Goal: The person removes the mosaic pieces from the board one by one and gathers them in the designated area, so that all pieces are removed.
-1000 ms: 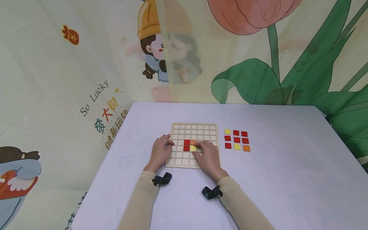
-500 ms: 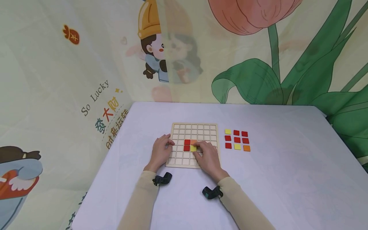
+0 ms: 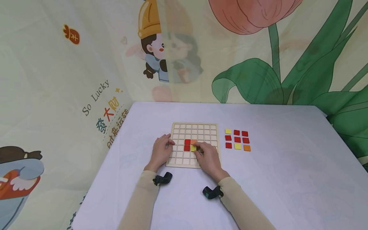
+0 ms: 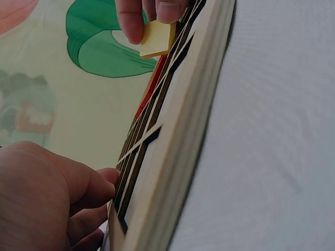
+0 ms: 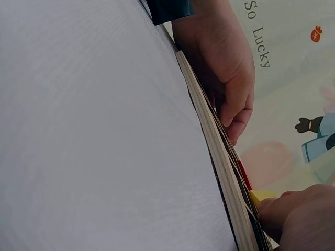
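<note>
A wooden grid board (image 3: 181, 156) lies on the table, with two red tiles (image 3: 187, 145) and an orange tile (image 3: 194, 141) set near its middle. My right hand (image 3: 209, 157) pinches a yellow tile (image 3: 193, 148) between thumb and fingers. In the left wrist view this yellow tile (image 4: 157, 40) tilts over the grid, just under the fingertips. At the board's left edge, my left hand (image 3: 161, 150) grips the rim, its fingertips reaching onto the grid. The right wrist view shows the left hand (image 5: 222, 63) beyond the board's side.
Right of the board, several loose tiles lie in rows: red ones (image 3: 237, 139), yellow ones (image 3: 237, 146) and an orange one (image 3: 247, 148). A white cloth covers the table (image 3: 287, 166). A printed curtain (image 3: 187, 48) hangs behind it.
The right fingertips have shifted very slightly to the right at the yellow tile. The left hand and the other tiles keep their places.
</note>
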Motion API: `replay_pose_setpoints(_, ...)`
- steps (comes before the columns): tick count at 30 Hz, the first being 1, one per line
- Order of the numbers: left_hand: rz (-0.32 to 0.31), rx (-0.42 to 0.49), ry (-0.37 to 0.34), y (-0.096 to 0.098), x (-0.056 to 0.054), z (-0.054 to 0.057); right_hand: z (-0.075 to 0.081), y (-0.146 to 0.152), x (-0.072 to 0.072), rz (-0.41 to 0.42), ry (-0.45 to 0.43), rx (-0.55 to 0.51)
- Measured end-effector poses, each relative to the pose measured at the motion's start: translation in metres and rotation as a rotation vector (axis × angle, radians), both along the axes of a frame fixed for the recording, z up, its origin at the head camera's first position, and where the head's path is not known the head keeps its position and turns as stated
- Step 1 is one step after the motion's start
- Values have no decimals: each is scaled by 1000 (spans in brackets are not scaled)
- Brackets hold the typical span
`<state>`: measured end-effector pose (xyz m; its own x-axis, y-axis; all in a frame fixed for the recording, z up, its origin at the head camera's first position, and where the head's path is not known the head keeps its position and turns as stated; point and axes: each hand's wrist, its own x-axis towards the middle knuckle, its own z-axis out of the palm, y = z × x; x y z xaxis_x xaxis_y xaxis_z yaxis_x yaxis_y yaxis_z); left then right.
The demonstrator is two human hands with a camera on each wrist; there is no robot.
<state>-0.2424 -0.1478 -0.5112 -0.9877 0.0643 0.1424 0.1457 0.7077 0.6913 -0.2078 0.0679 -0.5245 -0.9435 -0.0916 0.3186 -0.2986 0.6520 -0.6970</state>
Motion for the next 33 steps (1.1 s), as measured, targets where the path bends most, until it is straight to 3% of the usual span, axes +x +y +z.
replay_pose_setpoints(10,3,1,-3,0,0,1,0,0,1,-13,12,-63)
replay_pose_setpoints(20,-1,1,1,1,2,0,7,10,6,-34,101,-272)
replay_pose_setpoints(25,-5,-9,-4,2,1,2,14,15,10,-29,80,-267)
replay_pose_setpoints(33,-1,-5,8,1,2,3,18,22,12,-19,-27,-232)
